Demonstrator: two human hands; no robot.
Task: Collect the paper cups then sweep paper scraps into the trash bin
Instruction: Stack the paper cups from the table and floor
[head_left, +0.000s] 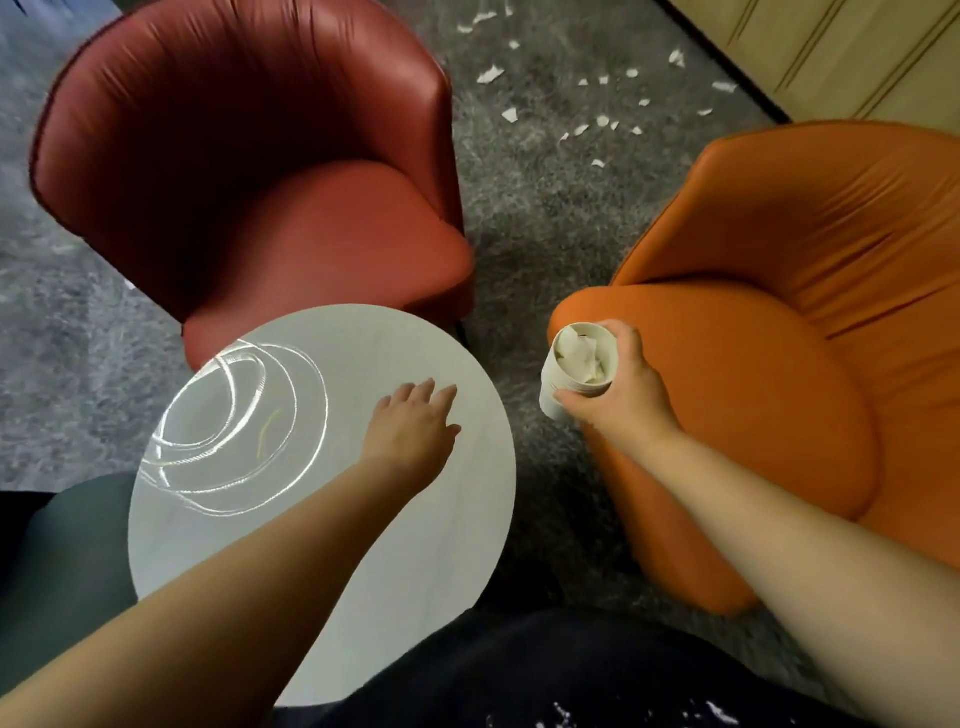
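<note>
My right hand (618, 395) grips a stack of white paper cups (558, 384), held above the gap between the round table and the orange chair. Crumpled paper fills the top cup. My left hand (415, 426) lies flat over the white round table (322, 545), fingers straight and spread, holding nothing. Several white paper scraps (587, 93) are scattered on the grey carpet beyond the chairs. No trash bin shows in the head view.
A dark red armchair (249, 171) stands behind the table, and an orange armchair (779, 364) is to the right. Grey carpet (519, 218) runs between them. A pale wooden panel (857, 52) fills the top right corner.
</note>
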